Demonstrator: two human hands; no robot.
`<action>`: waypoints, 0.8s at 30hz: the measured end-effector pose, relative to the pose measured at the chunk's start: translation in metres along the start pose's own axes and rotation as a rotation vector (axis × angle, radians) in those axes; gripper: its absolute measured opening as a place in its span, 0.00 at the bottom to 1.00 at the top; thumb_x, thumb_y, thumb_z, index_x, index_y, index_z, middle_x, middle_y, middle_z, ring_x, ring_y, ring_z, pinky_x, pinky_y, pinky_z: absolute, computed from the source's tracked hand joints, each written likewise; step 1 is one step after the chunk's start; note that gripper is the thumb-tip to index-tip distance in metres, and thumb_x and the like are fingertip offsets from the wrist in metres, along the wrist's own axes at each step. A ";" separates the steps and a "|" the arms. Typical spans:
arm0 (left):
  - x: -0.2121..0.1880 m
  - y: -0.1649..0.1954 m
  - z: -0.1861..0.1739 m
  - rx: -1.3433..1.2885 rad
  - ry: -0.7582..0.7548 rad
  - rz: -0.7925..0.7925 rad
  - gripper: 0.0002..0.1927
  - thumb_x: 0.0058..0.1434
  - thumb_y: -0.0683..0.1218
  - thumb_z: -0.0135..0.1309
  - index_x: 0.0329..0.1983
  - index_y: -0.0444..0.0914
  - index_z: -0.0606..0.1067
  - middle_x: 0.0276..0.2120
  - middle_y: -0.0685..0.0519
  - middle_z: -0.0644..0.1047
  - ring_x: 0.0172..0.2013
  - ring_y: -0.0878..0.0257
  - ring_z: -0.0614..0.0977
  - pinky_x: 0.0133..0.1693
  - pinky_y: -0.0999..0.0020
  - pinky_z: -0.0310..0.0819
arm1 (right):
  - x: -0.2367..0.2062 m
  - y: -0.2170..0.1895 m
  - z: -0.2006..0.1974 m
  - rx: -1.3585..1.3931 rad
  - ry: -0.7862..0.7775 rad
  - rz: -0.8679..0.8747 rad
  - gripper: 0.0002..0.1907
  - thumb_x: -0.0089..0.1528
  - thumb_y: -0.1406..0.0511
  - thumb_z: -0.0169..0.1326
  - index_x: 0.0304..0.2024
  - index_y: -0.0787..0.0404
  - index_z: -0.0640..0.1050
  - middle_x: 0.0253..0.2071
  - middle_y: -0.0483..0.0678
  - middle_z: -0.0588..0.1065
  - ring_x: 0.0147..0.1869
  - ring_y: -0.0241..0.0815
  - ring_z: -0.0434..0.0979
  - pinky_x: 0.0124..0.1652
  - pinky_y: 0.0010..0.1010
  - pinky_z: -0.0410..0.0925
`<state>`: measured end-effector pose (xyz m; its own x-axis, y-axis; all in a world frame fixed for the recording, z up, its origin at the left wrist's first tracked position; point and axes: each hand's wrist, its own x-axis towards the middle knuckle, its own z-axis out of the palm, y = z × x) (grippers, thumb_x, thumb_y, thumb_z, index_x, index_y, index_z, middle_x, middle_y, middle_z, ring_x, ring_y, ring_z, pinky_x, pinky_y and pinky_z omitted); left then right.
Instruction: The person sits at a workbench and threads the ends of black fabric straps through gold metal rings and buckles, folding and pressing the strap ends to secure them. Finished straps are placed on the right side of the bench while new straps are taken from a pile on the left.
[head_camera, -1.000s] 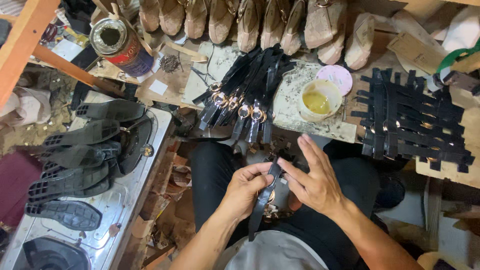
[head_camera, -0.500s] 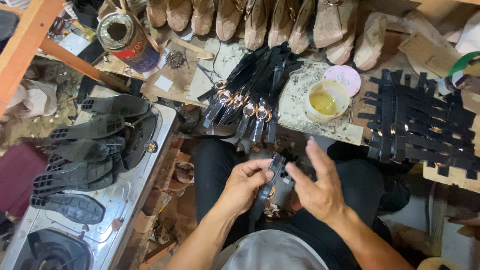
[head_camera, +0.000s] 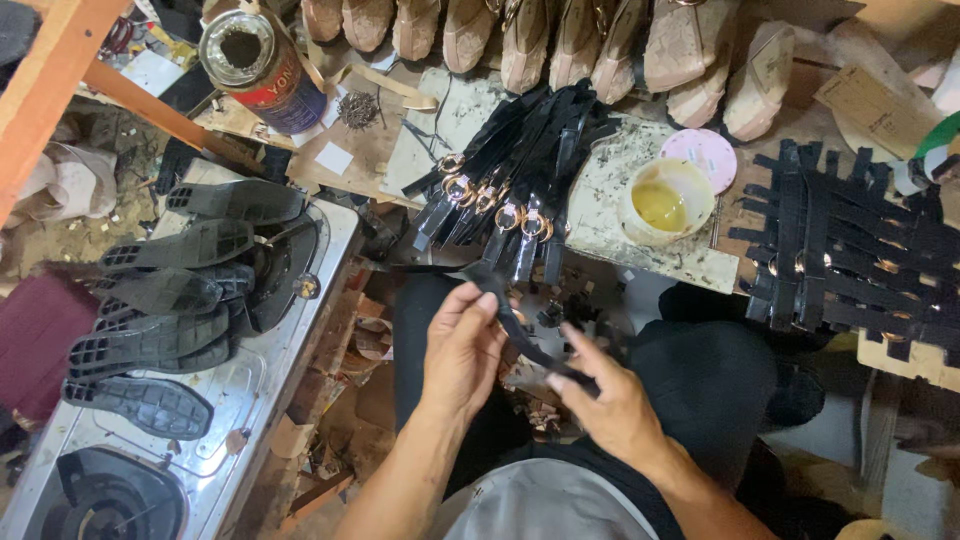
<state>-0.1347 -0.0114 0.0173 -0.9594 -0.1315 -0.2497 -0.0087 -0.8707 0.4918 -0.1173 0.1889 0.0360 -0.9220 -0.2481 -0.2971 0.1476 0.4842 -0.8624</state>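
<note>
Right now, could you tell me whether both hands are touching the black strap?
Touching. The head view shows the left hand pinching the black strap near its upper end, and the right hand gripping its lower end.

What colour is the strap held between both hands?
Black; the strap shows best in the head view.

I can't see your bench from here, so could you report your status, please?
Left hand and right hand both gripping one black strap. Strap stretched between them over lap. Nothing in the way.
</note>
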 end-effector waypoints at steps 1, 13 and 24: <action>0.001 0.003 -0.006 -0.006 0.014 0.023 0.08 0.66 0.36 0.52 0.48 0.35 0.73 0.41 0.48 0.80 0.43 0.58 0.83 0.47 0.61 0.78 | 0.000 0.002 -0.002 0.024 0.042 0.008 0.38 0.57 0.67 0.61 0.71 0.58 0.66 0.39 0.49 0.85 0.37 0.41 0.83 0.40 0.30 0.74; -0.017 0.019 0.001 0.928 0.059 0.563 0.31 0.60 0.37 0.57 0.67 0.33 0.63 0.63 0.45 0.68 0.65 0.53 0.70 0.65 0.59 0.62 | 0.001 -0.008 -0.056 -0.268 0.417 -0.728 0.35 0.59 0.70 0.64 0.66 0.70 0.66 0.41 0.51 0.82 0.44 0.45 0.85 0.49 0.34 0.74; -0.015 0.004 0.046 1.148 -0.384 0.271 0.08 0.63 0.42 0.61 0.43 0.33 0.81 0.37 0.51 0.81 0.39 0.62 0.80 0.42 0.68 0.75 | 0.013 -0.049 -0.064 -0.317 0.160 -0.648 0.40 0.56 0.68 0.64 0.69 0.68 0.64 0.39 0.50 0.81 0.38 0.47 0.84 0.41 0.36 0.75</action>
<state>-0.1335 0.0095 0.0616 -0.9875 0.0737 0.1391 0.1465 0.1072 0.9834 -0.1597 0.2157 0.1004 -0.8334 -0.4531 0.3163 -0.5328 0.5073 -0.6773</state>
